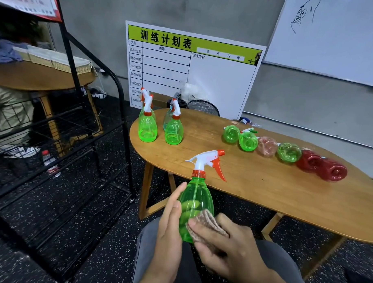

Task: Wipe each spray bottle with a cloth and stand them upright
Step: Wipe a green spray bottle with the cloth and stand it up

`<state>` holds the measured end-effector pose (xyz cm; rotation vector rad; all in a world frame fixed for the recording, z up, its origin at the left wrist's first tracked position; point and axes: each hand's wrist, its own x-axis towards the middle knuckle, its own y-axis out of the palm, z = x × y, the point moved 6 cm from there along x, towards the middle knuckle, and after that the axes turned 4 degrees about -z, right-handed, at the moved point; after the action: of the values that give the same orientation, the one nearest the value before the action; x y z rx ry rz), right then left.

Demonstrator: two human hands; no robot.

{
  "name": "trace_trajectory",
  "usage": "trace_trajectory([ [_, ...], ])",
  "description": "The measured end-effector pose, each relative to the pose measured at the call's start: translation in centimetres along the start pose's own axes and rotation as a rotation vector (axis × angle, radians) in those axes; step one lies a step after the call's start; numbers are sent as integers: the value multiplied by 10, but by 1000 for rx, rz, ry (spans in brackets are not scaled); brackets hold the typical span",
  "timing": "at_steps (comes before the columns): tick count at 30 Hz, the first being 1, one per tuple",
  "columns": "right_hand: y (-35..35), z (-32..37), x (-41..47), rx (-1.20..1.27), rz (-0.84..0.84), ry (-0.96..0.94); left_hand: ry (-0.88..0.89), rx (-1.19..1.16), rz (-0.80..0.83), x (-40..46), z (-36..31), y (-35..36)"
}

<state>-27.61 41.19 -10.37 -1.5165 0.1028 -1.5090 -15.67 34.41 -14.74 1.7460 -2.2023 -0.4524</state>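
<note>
A seated person's left hand (171,221) curls around the back of a translucent green plastic spray bottle with a white-and-orange trigger head (197,196), its fingers showing through the plastic, holding it upright above the lap at six o'clock. The right hand (226,246) pinches a folded beige cloth (206,223) against the bottle's lower right side. At eleven o'clock on the oval wooden table (264,186), four green spray bottles (148,127) stand upright in a tight cluster. Towards two o'clock, a row of six bottles (288,152) lies on its side, bases towards the camera: two green, one pale pink, one green, two red. A white training-schedule board with a lime-green header (205,65) leans against the grey wall at twelve o'clock.
</note>
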Motion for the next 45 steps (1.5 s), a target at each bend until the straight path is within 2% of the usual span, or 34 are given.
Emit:
trace_trajectory([
  [3,-4,-2,11,-71,-18,-3,12,15,-14,1,-1,0],
  [8,-8,-22,45,-174,-89,271,47,127,16,-2,2,1],
  [12,-3,-19,46,-213,-53,318,68,146,10,-2,1,-2],
  [14,0,-12,39,-179,-21,268,44,150,24,-3,0,-1],
  [19,1,8,14,-133,34,-19,-26,140,45,-4,-1,4],
  [24,-6,11,9,-132,33,-145,-65,32,30,-8,-2,7],
  [30,-19,-6,11,68,-113,79,-72,-104,139,-10,-7,11],
  [34,-26,-13,11,94,-133,128,-101,-200,159,-8,-4,16],
  [40,-22,-17,12,23,-87,85,-70,-67,144,-7,5,12],
  [45,-19,-43,26,74,-133,330,-50,15,93,-5,14,10],
])
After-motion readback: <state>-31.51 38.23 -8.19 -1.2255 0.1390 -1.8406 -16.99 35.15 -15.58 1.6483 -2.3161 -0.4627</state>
